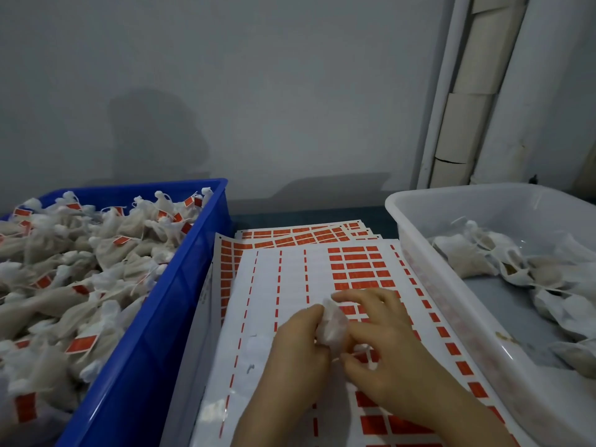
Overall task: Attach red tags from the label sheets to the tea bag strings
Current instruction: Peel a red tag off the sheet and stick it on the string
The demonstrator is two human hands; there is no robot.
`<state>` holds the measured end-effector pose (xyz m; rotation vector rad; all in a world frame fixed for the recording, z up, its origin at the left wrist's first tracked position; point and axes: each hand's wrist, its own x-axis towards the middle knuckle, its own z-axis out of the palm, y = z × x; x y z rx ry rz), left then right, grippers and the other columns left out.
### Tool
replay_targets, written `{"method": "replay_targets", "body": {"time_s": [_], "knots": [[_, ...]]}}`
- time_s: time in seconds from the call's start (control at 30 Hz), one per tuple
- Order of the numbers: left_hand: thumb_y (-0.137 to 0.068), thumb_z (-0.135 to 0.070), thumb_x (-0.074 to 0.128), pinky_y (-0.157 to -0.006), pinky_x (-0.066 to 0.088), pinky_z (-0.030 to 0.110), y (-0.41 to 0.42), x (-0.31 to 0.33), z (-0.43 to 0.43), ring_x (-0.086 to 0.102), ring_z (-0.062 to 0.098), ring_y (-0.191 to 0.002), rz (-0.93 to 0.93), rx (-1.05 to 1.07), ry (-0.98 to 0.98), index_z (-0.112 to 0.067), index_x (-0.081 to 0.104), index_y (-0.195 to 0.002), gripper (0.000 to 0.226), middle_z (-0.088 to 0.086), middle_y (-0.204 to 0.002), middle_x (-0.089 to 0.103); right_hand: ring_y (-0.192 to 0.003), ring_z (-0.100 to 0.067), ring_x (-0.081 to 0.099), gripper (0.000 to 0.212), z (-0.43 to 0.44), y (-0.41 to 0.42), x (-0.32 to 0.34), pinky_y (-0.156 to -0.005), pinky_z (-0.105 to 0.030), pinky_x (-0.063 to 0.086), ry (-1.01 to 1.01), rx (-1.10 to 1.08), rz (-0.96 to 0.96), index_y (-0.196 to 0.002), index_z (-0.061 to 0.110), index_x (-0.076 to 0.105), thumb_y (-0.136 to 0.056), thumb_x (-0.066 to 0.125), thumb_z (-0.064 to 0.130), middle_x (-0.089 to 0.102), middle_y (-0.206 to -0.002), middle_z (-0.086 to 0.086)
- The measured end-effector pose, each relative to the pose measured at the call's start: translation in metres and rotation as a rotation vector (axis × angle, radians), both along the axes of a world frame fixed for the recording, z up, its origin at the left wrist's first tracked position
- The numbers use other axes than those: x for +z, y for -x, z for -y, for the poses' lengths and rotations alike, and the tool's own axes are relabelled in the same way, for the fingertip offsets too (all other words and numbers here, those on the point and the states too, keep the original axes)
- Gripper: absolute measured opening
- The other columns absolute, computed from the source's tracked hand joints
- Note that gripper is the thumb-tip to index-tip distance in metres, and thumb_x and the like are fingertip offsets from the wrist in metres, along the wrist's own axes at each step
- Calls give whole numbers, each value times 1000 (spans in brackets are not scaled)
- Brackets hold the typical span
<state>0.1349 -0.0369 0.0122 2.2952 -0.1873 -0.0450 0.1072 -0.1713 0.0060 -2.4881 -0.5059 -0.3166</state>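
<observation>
At lower centre the left hand (300, 348) and right hand (388, 356) pinch one tea bag (333, 325); its thin string (363, 349) could slip away untagged.

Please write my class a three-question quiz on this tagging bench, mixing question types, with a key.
1. True or false: the bags in the blue crate carry red tags.
2. The left hand and right hand meet over the label sheet. What do they hold? A) a tea bag B) scissors C) a pen
3. Fill in: the untagged bags lie in the ___ tub.
Key: 1 true; 2 A; 3 white.
</observation>
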Motion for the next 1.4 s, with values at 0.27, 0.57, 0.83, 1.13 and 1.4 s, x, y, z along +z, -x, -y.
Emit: {"method": "replay_targets", "body": {"time_s": [0.27,0.57,0.83,1.13,1.4], "knots": [[-79,-25,73,-70,40,6,2,-3,-2,53,5,-80,432,214,32,-32,52,-95,27,-19,-97,48,-111,10,29,16,-3,-3,-3,-94,-14,18,-19,-113,148,-90,35,64,-78,53,37,46,-115,33],[-85,-36,65,-48,35,6,1,-2,4,54,12,-62,97,350,379,-23,55,-70,22,-9,-68,58,-87,-9,46,3,-10,-2,-1,-80,-16,26,5,-263,349,-71,25,62,-72,60,27,63,-84,12],[-85,-43,62,-57,50,26,-3,-1,3,57,16,-64,-366,428,577,-17,59,-70,30,1,-66,61,-76,-18,61,7,-16,-1,3,-73,-32,41,178,-314,513,-73,20,66,-68,65,24,66,-79,5],[-77,-22,72,-56,55,27,5,0,6,65,25,-85,-477,342,1057,-9,70,-91,19,13,-95,70,-76,-20,64,18,-23,-2,-2,-71,-37,50,216,-304,529,-77,17,70,-63,80,23,69,-81,1],[-70,-43,65,-97,48,44,7,2,11,63,20,-103,-192,224,926,-24,75,-96,34,-6,-96,74,-72,-15,63,21,-22,0,-1,-78,-32,45,92,-250,636,-76,15,69,-82,54,28,69,-77,2]]}}
